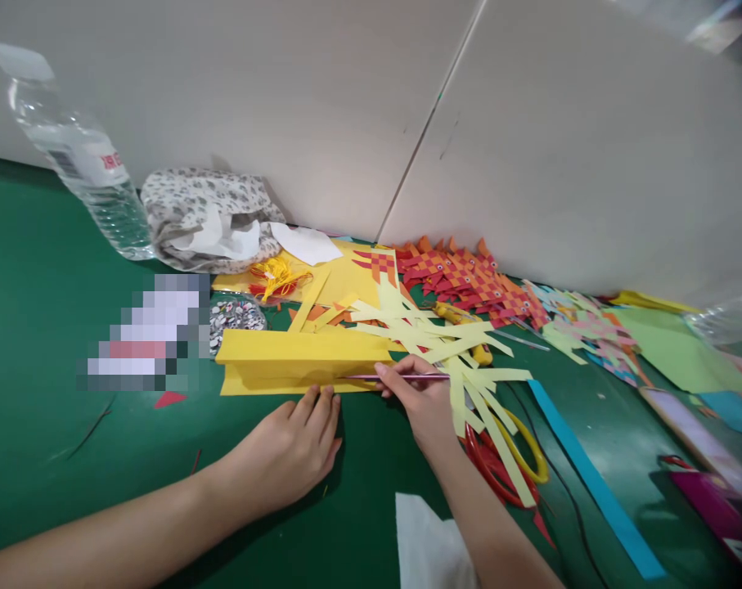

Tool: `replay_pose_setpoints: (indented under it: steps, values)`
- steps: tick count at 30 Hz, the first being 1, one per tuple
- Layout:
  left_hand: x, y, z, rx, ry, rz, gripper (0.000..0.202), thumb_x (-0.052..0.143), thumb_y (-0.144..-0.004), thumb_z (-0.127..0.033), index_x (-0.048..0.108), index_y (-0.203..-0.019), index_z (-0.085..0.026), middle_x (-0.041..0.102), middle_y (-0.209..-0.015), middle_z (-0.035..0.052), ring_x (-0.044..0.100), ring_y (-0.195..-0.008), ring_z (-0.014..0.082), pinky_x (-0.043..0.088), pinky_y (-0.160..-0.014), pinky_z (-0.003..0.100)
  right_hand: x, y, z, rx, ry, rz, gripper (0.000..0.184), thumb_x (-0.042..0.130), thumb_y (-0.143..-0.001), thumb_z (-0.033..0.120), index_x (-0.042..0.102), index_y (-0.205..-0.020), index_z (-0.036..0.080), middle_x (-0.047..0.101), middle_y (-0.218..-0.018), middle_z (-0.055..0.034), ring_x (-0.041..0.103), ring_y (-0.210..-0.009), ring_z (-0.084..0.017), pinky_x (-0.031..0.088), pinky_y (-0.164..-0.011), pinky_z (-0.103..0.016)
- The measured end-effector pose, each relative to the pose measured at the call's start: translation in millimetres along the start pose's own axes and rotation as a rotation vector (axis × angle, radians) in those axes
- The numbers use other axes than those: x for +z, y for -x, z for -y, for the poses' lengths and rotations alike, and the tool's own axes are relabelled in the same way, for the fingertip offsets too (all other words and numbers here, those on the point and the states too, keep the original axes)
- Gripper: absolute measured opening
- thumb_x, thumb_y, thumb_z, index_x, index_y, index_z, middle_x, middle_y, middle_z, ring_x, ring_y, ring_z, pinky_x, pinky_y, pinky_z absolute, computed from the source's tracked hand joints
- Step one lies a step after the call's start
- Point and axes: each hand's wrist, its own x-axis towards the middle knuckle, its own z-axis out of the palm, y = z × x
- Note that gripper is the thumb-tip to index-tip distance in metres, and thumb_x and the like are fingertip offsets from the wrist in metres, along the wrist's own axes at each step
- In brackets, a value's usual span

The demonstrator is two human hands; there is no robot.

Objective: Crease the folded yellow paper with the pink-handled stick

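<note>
A folded sheet of yellow paper [272, 372] lies in front of me, with a crease along its length. My left hand [306, 446] rests palm down, its fingertips pressing on the paper's near edge. Pinched in my right hand [416, 397] is a slim purple pencil [429, 377], its tip on the yellow paper and pointing left. Pale yellow paper strips [462, 360] cross in a loose heap just beyond and right of that hand. Red-handled scissors [493, 466] and a yellow ring handle [539, 458] lie partly under the strips.
Woven red-orange paper fish [456, 278] are piled along the wall. A water bottle [94, 164] and a patterned cloth pouch [204, 213] stand back left. Googly eyes [236, 317] lie nearby. To the right are a blue strip [591, 474], a phone [702, 438] and a white tissue [432, 540].
</note>
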Motion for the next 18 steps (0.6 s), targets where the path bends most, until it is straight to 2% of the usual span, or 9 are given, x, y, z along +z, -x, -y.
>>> replay_pose_setpoints:
  steps: [10, 18]
  values:
    - [0.0, 0.6, -0.7, 0.003, -0.009, -0.006, 0.038, 0.041, -0.095, -0.026, 0.066, -0.114, -0.004, 0.068, -0.114, 0.0182, 0.067, -0.098, 0.0285, 0.054, -0.072, 0.033, -7.2, -4.8, 1.9, -0.007, -0.013, -0.095, 0.029, 0.078, -0.064, 0.035, 0.057, -0.054, 0.019, 0.06, -0.047, 0.0016, 0.052, -0.043, -0.011, 0.042, -0.045, -0.023]
    - [-0.9, 0.2, -0.1, 0.008, 0.002, 0.004, 0.037, 0.043, -0.094, -0.026, 0.066, -0.114, -0.004, 0.068, -0.113, 0.019, 0.068, -0.098, 0.0293, 0.053, -0.071, 0.033, -12.3, -5.7, -2.9, -0.062, -0.028, -0.121, 0.027, 0.075, -0.068, 0.031, 0.055, -0.054, 0.02, 0.058, -0.047, 0.0029, 0.051, -0.044, -0.011, 0.037, -0.045, -0.023]
